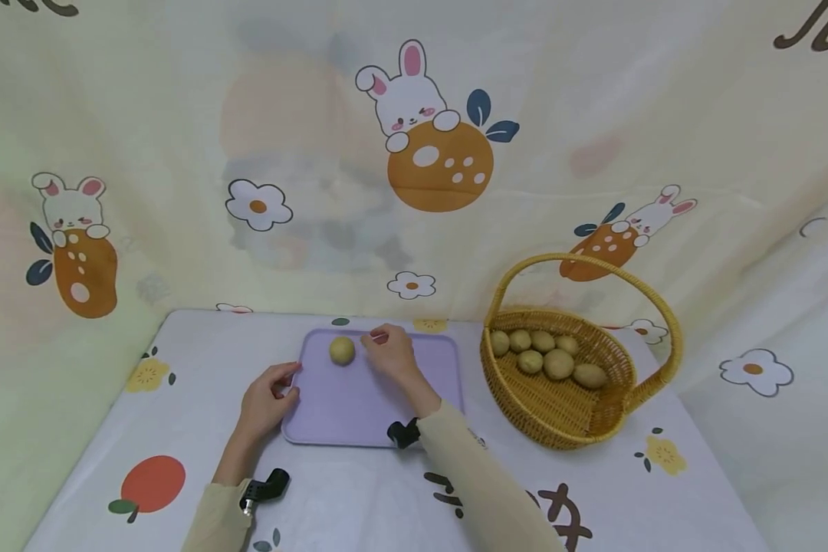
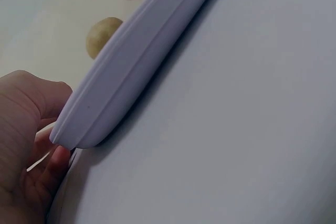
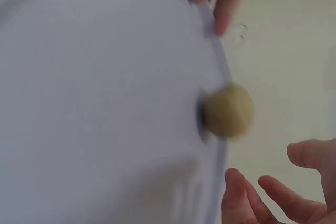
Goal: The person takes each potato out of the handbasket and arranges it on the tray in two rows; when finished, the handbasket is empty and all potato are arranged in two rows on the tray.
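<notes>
A round tan potato (image 1: 341,350) lies on a lilac tray (image 1: 345,414), near its far left part. At the tray's left edge, my left hand (image 1: 265,399) holds the rim; in the left wrist view the thumb (image 2: 52,95) is at the rim and a curled fingertip shows just below it. My right hand (image 1: 392,354) is over the far part of the tray, to the right of the potato. In the right wrist view the potato (image 3: 229,111) is blurred, and the right thumb (image 3: 310,154) stands apart from the other fingers, with nothing between them.
To the right of the tray stands a wicker basket (image 1: 579,414) with a tall handle, holding several potatoes (image 1: 558,364) along its far side. A printed white cloth (image 1: 359,491) covers the table, and a cloth backdrop (image 1: 317,261) hangs behind it.
</notes>
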`<state>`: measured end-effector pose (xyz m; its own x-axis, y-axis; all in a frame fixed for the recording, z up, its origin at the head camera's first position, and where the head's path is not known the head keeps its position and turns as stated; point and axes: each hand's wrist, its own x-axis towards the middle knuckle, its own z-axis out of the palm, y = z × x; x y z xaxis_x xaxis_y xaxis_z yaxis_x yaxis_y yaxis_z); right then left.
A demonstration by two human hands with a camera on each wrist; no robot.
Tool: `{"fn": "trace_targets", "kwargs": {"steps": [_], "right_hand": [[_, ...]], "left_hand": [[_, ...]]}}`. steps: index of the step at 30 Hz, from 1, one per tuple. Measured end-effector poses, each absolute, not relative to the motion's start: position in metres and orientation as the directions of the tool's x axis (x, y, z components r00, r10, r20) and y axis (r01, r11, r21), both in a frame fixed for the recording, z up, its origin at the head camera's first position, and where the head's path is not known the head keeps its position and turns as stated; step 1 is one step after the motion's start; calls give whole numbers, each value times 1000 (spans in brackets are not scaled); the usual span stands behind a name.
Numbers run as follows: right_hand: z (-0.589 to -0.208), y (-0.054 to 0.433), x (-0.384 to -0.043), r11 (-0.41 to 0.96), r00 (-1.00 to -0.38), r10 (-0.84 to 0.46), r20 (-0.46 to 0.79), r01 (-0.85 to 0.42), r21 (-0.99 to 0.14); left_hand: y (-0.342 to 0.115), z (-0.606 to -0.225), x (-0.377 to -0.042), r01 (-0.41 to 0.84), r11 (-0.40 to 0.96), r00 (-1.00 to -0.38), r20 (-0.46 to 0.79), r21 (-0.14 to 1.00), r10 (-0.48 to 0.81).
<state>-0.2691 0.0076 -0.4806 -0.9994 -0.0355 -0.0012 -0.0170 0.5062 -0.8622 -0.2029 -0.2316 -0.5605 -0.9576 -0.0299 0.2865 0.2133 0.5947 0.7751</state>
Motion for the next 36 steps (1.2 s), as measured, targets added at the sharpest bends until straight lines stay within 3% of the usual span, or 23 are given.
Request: {"fn": "trace_targets", "kwargs": {"steps": [5,12,19,25,36], "right_hand": [[-463,49,-268,487,-996,-59,72,-91,-869],[-436,125,-262,547,-995,-10,101,-90,-833],[-436,217,-252,641,-983,55,175,-100,-761],[-442,272,-240,742,-996,78,43,29,-670],[-431,293,-230,832,-996,0,-89,49,-553]], "left_hand": [[-231,-560,-202,207,598,-958,283,775,-35],[-233,-558,-200,218,601,-950,309,769,-50],[-234,-559,-200,211,603,-954,297,769,-45],[-231,-560,-196,199,598,-959,280,776,-44],[-228,-560,-201,218,599,-952,303,770,-43]]}}
